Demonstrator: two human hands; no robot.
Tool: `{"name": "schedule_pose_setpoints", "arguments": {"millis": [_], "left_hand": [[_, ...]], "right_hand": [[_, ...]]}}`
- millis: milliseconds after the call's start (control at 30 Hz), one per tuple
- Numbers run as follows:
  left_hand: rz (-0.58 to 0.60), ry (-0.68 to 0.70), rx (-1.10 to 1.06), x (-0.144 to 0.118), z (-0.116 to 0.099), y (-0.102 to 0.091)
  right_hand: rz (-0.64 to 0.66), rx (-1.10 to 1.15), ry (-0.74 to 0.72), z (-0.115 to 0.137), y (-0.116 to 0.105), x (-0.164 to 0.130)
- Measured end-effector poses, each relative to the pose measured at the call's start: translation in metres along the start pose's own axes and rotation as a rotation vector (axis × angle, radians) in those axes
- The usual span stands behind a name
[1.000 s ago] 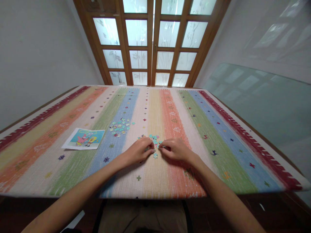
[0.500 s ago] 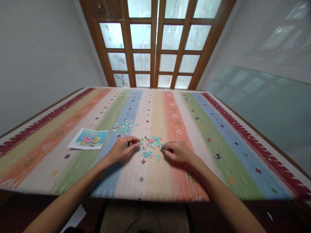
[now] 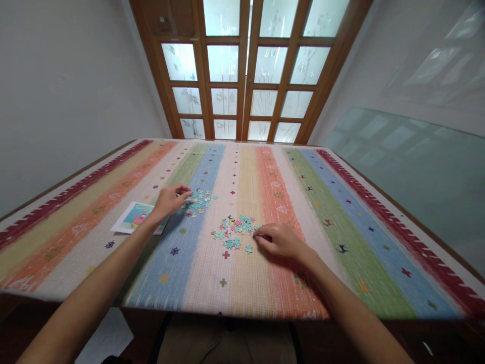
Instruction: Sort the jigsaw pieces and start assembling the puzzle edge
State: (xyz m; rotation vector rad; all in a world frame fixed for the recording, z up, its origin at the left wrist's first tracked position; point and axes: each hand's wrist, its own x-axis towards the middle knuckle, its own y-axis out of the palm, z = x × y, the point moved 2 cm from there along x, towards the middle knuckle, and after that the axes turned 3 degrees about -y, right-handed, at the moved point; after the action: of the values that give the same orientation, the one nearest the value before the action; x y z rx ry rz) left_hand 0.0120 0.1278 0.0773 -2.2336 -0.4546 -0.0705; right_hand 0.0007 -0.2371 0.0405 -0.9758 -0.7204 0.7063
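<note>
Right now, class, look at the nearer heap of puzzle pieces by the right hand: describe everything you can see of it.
The nearer heap of puzzle pieces is a loose scatter of small flat pieces, mostly teal with some pink and yellow, seemingly card. They lie unjoined on the striped tablecloth, over its cream and yellow bands. The right hand rests at the heap's right edge, fingertips at the outermost pieces; whether it pinches one cannot be told.

The left hand point(image 3: 169, 200) is now carried away from the near cluster of puzzle pieces point(image 3: 235, 232), where it lay a second ago against the right hand's fingertips, and is set at the far cluster of puzzle pieces point(image 3: 199, 200), its fingertips at that cluster's left edge. The near cluster, earlier half covered by both hands, is now laid bare. The reference picture point(image 3: 132, 217) is partly hidden by the left forearm.
</note>
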Motion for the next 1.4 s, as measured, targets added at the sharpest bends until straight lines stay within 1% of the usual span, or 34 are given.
{"name": "schedule_pose_setpoints", "arguments": {"millis": [100, 233, 333, 467, 800, 933, 1067, 1300, 1400], "left_hand": [[0.008, -0.007, 0.049, 0.018, -0.003, 0.004], [0.045, -0.071, 0.058, 0.037, 0.0, 0.009], [0.054, -0.108, 0.051, 0.046, 0.004, 0.011], [0.055, -0.119, 0.074, 0.051, 0.007, 0.013], [0.062, -0.117, 0.148, 0.055, 0.014, 0.018], [0.071, -0.1, 0.171, 0.053, 0.015, 0.017], [0.071, -0.067, 0.198, 0.049, 0.015, 0.016], [-0.005, -0.016, 0.241, 0.042, 0.011, 0.016], [-0.029, 0.055, 0.191, 0.031, 0.006, 0.019]], "right_hand": [[-0.003, 0.009, 0.005, -0.002, 0.0, 0.0], [-0.01, 0.018, 0.017, -0.005, 0.0, 0.0], [-0.018, 0.029, 0.02, -0.005, -0.002, 0.0], [-0.024, 0.033, 0.024, -0.006, -0.002, 0.0], [-0.057, 0.059, 0.017, -0.011, 0.0, 0.0], [-0.063, 0.073, 0.009, -0.012, 0.0, 0.0], [-0.1, 0.08, 0.008, -0.012, -0.002, 0.0], [-0.129, 0.088, 0.016, -0.013, -0.004, 0.0], [-0.116, 0.079, 0.004, -0.013, -0.004, 0.0]]}}
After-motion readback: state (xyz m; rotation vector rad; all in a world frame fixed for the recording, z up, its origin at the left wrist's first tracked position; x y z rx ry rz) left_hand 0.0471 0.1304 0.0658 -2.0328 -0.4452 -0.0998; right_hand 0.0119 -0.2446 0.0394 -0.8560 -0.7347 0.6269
